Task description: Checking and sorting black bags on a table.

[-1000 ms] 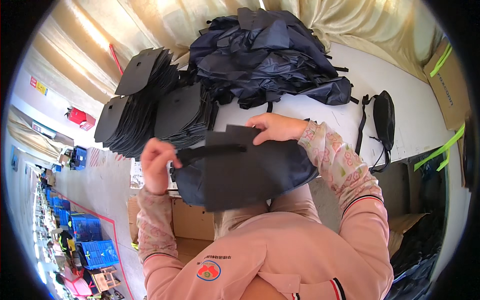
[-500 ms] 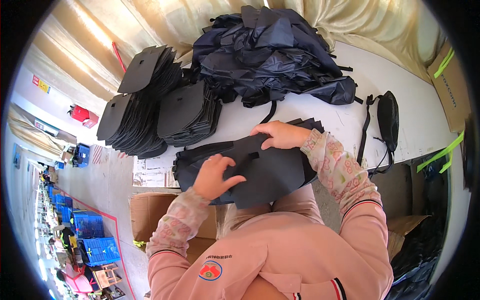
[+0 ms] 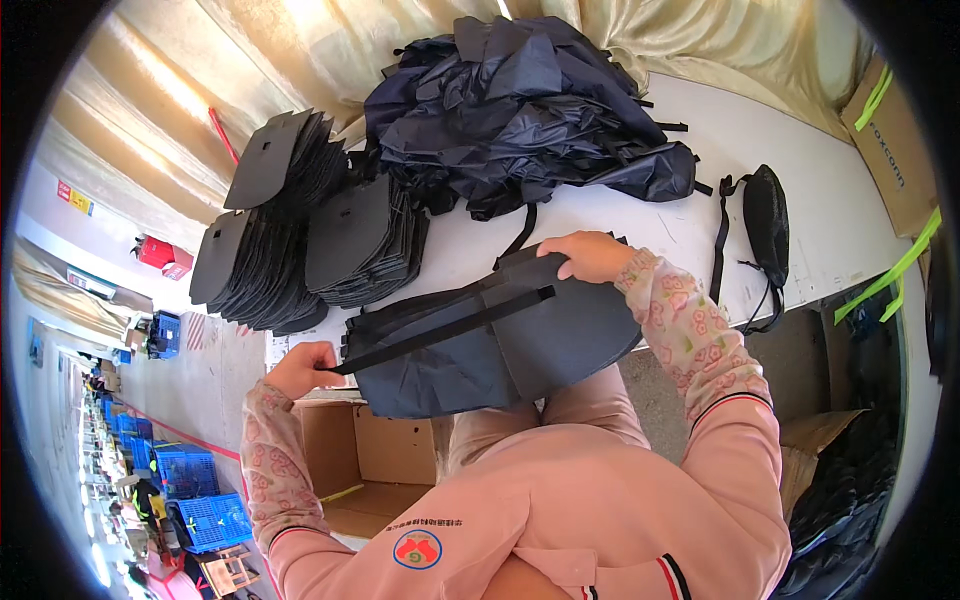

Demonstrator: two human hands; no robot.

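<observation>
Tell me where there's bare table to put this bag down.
Bare white table shows between the fabric heap and the pouch, and right of the pouch. The left is crowded with panel stacks; the bag fills the near edge.

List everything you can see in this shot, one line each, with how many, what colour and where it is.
Dark fabric bag: one, navy, table's near edge, between both hands.
Strap: one, black, stretched across the bag.
Heap of fabric bags: count unclear, navy, far side of the table.
Stacks of flat stiff panels: three stacks, black, left of the heap.
Small pouch with strap: one, black, right part of the table.
Table: one, white.
Cardboard box: one, brown, open, on the floor below the table.
Crates: several, blue, far left.
Left hand: pinches the strap's end.
Right hand: grips the bag's upper edge.
</observation>
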